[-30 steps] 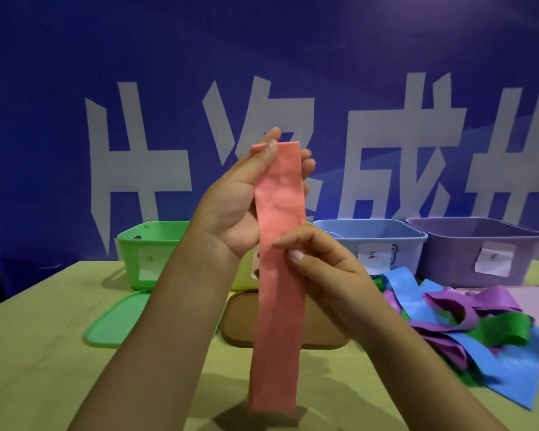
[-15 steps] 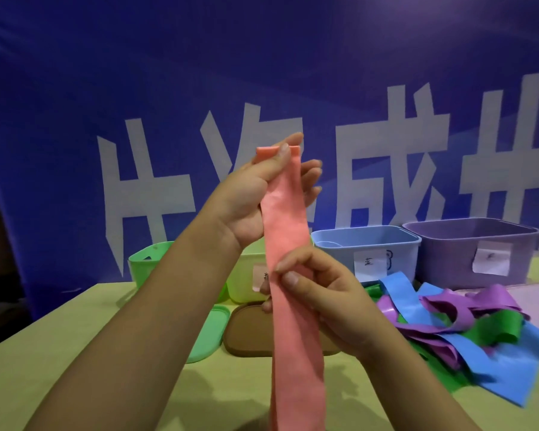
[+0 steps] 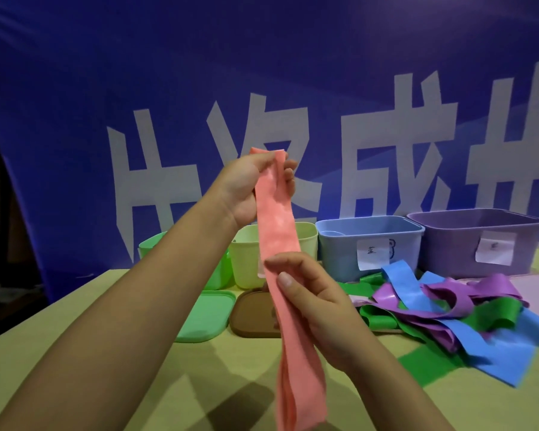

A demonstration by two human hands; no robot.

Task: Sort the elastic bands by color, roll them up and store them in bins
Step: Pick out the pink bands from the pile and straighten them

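A long pink elastic band [image 3: 277, 231] hangs straight down in front of me. My left hand [image 3: 249, 188] pinches its top end, raised above the bins. My right hand [image 3: 311, 300] pinches the band lower down, thumb in front and fingers behind. The band's lower end runs down to the frame's bottom edge. Behind stand a green bin [image 3: 150, 244], a pale yellow-green bin [image 3: 246, 256], a blue bin [image 3: 371, 241] and a purple bin [image 3: 479, 237]. A heap of blue, purple and green bands [image 3: 448, 312] lies on the table at right.
A green lid [image 3: 206, 315] and a brown lid [image 3: 252, 315] lie flat before the bins. A pale pink lid [image 3: 535, 287] lies at far right. The yellow-green table [image 3: 75, 353] ends at left; a blue banner hangs behind.
My left hand has lifted the band's top a little and shifted its grip, while my right hand has slid down along the band. The view has tilted, so more table shows.
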